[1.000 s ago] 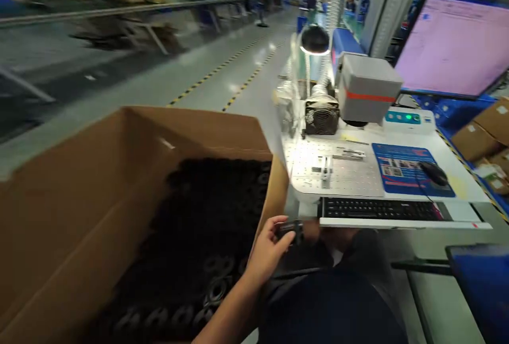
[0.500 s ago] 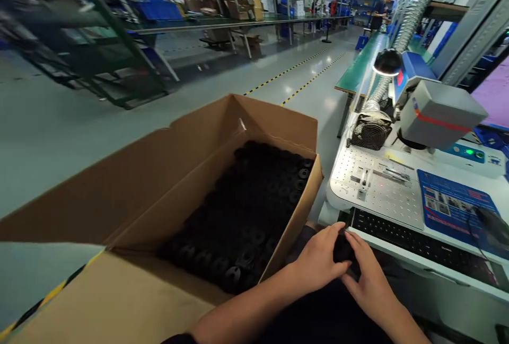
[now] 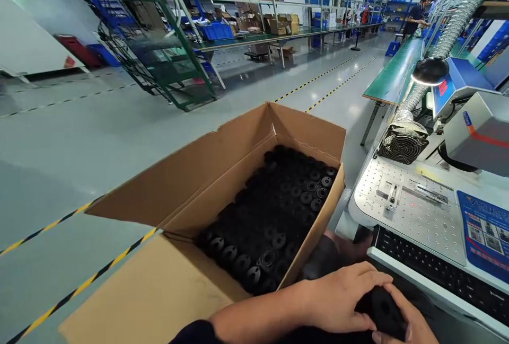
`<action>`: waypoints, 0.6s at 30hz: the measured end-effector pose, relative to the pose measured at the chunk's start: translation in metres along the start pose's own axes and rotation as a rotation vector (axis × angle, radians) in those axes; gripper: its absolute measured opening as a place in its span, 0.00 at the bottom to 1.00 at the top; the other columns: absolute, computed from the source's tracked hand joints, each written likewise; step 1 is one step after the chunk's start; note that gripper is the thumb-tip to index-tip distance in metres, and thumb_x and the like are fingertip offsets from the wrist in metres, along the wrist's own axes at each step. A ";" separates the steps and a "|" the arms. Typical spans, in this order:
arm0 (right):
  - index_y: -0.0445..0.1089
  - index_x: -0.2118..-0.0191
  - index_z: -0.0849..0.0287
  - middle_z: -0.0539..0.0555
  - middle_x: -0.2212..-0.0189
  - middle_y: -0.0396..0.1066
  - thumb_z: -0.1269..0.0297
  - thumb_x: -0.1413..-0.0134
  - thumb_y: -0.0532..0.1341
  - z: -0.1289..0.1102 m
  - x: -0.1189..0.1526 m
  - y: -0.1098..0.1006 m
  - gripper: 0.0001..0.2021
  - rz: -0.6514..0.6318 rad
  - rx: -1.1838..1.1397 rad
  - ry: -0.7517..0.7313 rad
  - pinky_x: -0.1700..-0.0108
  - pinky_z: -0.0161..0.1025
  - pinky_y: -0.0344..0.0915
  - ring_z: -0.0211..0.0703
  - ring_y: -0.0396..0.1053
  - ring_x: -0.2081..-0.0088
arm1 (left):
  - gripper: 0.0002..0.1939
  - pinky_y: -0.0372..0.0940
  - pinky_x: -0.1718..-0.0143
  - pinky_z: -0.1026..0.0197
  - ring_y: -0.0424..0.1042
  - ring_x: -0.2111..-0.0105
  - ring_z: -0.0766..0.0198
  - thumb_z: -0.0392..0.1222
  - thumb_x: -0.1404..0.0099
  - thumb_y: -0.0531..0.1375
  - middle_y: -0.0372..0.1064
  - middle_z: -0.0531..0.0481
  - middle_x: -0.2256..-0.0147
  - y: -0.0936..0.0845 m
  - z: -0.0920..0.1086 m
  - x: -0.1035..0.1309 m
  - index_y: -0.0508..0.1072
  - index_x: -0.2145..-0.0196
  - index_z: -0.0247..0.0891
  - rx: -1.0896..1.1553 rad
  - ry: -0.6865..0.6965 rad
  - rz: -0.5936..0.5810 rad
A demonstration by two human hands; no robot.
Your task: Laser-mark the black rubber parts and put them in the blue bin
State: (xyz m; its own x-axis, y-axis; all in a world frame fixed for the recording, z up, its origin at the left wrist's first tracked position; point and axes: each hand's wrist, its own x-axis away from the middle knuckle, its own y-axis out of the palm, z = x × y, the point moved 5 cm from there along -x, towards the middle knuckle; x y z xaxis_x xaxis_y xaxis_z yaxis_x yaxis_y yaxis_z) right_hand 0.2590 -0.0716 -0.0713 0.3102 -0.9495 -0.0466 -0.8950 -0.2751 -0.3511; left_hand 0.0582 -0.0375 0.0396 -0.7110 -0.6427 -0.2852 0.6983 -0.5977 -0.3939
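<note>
Low at the right of the head view, my left hand and my right hand are both closed around one black rounded part. Its top face looks dark and smooth; the fingers cover its sides, so its exact kind does not show. To the left of my hands stands an open cardboard box with its flaps spread. Rows of similar black round parts fill its bottom, some showing disc-like ends with slots or rings. My left forearm passes close by the box's near edge.
At the right, a machine hangs over a perforated plate with small metal fixtures. A keyboard lies in front of it. A fan and ducting stand behind. Farther off, a person works at a green bench.
The view has swung left, so the box and machine sit farther right. My hands, still holding the black part, appear lower and farther right in the picture.
</note>
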 end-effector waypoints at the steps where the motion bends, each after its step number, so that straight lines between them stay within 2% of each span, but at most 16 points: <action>1: 0.70 0.41 0.32 0.46 0.46 0.76 0.68 0.61 0.73 -0.005 -0.004 0.000 0.39 -0.017 0.003 0.018 0.53 0.46 0.79 0.57 0.77 0.49 | 0.32 0.68 0.42 0.53 0.70 0.45 0.54 0.49 0.32 0.62 0.69 0.38 0.45 -0.005 -0.002 0.002 0.61 0.34 0.39 0.015 -0.013 0.030; 3: 0.74 0.44 0.37 0.48 0.46 0.75 0.68 0.62 0.73 -0.021 -0.017 -0.007 0.35 -0.021 0.033 0.039 0.44 0.50 0.74 0.59 0.75 0.46 | 0.29 0.70 0.46 0.54 0.72 0.50 0.54 0.51 0.34 0.65 0.72 0.41 0.49 -0.021 -0.014 0.007 0.66 0.39 0.41 -0.006 -0.078 0.124; 5: 0.75 0.46 0.43 0.52 0.45 0.74 0.64 0.60 0.73 -0.038 -0.038 -0.026 0.30 0.062 0.114 0.037 0.39 0.53 0.69 0.60 0.73 0.44 | 0.21 0.69 0.46 0.52 0.73 0.51 0.54 0.49 0.34 0.64 0.73 0.44 0.51 -0.047 -0.040 0.018 0.71 0.45 0.42 -0.104 -0.238 0.319; 7: 0.75 0.48 0.49 0.55 0.46 0.74 0.57 0.57 0.73 -0.048 -0.064 -0.058 0.27 0.245 0.222 0.049 0.38 0.55 0.67 0.60 0.71 0.43 | 0.16 0.67 0.43 0.47 0.72 0.50 0.51 0.50 0.31 0.58 0.74 0.42 0.52 -0.080 -0.070 0.039 0.73 0.51 0.40 -0.290 -0.424 0.627; 9: 0.74 0.50 0.53 0.58 0.48 0.72 0.49 0.57 0.73 -0.047 -0.090 -0.096 0.27 0.467 0.321 0.098 0.41 0.55 0.67 0.59 0.71 0.45 | 0.18 0.66 0.44 0.43 0.73 0.52 0.47 0.54 0.32 0.56 0.74 0.39 0.55 -0.100 -0.098 0.066 0.73 0.56 0.38 -0.428 -0.614 0.854; 11: 0.74 0.52 0.57 0.60 0.49 0.71 0.45 0.59 0.72 -0.036 -0.117 -0.128 0.30 0.646 0.382 0.158 0.46 0.53 0.70 0.58 0.71 0.49 | 0.22 0.66 0.44 0.41 0.71 0.49 0.44 0.57 0.34 0.55 0.73 0.37 0.53 -0.100 -0.121 0.088 0.72 0.54 0.36 -0.489 -0.714 0.853; 13: 0.74 0.54 0.59 0.61 0.51 0.71 0.44 0.61 0.72 -0.021 -0.145 -0.148 0.30 0.723 0.413 0.205 0.50 0.50 0.70 0.57 0.71 0.52 | 0.29 0.65 0.44 0.38 0.69 0.46 0.40 0.60 0.36 0.54 0.71 0.33 0.48 -0.087 -0.137 0.104 0.70 0.49 0.33 -0.513 -0.780 0.759; 16: 0.75 0.55 0.61 0.62 0.53 0.71 0.47 0.64 0.72 0.000 -0.181 -0.158 0.30 0.721 0.452 0.220 0.50 0.49 0.68 0.58 0.70 0.51 | 0.36 0.64 0.43 0.36 0.67 0.42 0.37 0.63 0.37 0.53 0.67 0.30 0.43 -0.060 -0.150 0.118 0.67 0.43 0.30 -0.476 -0.892 0.601; 18: 0.75 0.55 0.61 0.62 0.54 0.72 0.47 0.63 0.72 0.009 -0.197 -0.157 0.30 0.713 0.490 0.214 0.48 0.50 0.67 0.59 0.69 0.51 | 0.38 0.64 0.42 0.38 0.67 0.42 0.38 0.63 0.37 0.52 0.66 0.31 0.42 -0.051 -0.153 0.119 0.65 0.41 0.30 -0.439 -0.936 0.549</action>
State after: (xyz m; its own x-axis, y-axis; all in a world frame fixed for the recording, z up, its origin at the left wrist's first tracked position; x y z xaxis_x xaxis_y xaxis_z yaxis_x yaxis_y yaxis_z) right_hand 0.3411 0.1601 -0.0152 -0.3785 -0.8918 -0.2480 -0.5992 0.4403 -0.6686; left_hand -0.0744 -0.0101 -0.1081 0.1437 -0.9746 0.1718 0.6742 -0.0307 -0.7379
